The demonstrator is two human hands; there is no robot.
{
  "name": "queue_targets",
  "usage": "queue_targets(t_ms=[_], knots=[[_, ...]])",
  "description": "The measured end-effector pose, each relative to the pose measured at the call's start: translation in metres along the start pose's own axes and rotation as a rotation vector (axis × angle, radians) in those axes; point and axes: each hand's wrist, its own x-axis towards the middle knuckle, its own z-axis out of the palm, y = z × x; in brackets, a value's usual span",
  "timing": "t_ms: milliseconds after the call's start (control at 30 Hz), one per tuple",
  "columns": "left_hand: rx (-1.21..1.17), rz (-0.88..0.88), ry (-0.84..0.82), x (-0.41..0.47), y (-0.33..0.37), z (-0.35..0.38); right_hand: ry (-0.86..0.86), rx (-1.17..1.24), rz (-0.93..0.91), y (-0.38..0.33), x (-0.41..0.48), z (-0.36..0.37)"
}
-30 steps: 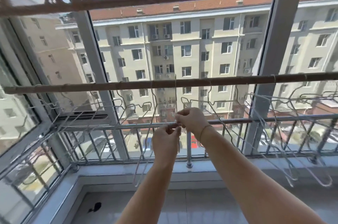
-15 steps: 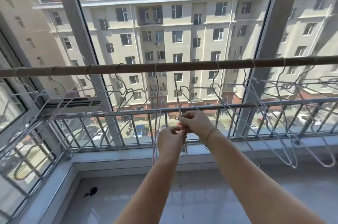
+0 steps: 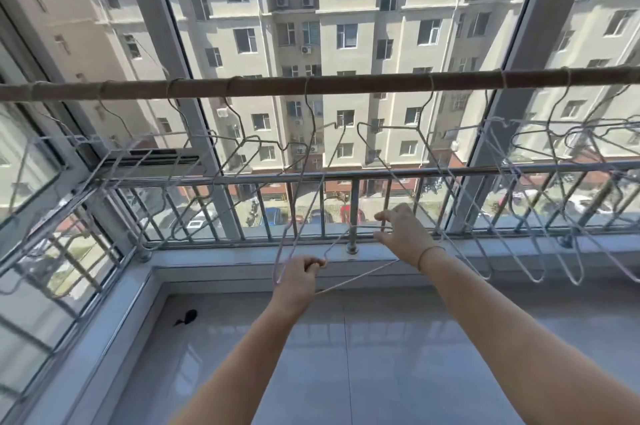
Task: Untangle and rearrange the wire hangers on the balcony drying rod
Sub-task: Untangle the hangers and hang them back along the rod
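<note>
A brown drying rod (image 3: 346, 85) crosses the view in front of the window. Several thin pale wire hangers hang from it by their hooks, some bunched at the left (image 3: 145, 161) and some at the right (image 3: 554, 154). My left hand (image 3: 299, 277) is closed on the corner of a pale wire hanger (image 3: 356, 277) held low, near the sill. My right hand (image 3: 403, 234) pinches a wire of a hanger whose hook sits on the rod near the middle (image 3: 429, 102). The two hands are apart, the left lower than the right.
A metal railing (image 3: 242, 178) runs behind the hangers, with a post (image 3: 353, 213) between my hands. A grey sill (image 3: 207, 258) and glossy tiled floor (image 3: 346, 338) lie below. A small dark object (image 3: 187, 316) rests on the floor at left. Window frames (image 3: 166, 43) stand behind.
My hands were together on one spot of the hangers; they have now pulled apart, the left hand dropping down and left with a hanger. The camera tilted down.
</note>
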Motion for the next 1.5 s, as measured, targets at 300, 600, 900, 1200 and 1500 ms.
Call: queue_targets(t_ms=[300, 600, 900, 1200, 1500], knots=[[0.154, 0.198, 0.031, 0.005, -0.011, -0.003, -0.166, -0.106, -0.054, 0.003, -0.018, -0.005], [-0.149, 0.050, -0.089, -0.023, 0.024, 0.040, -0.120, 0.290, -0.050, -0.009, -0.040, 0.004], [-0.690, 0.131, -0.039, -0.045, 0.091, 0.036, 0.237, 0.634, -0.123, -0.051, -0.042, -0.037], [-0.662, 0.262, 0.192, -0.019, 0.157, 0.005, 0.372, 0.819, -0.194, -0.101, -0.004, -0.095], [-0.475, 0.203, 0.203, 0.001, 0.144, 0.008, 0.220, 0.815, -0.066, -0.091, 0.007, -0.086]])
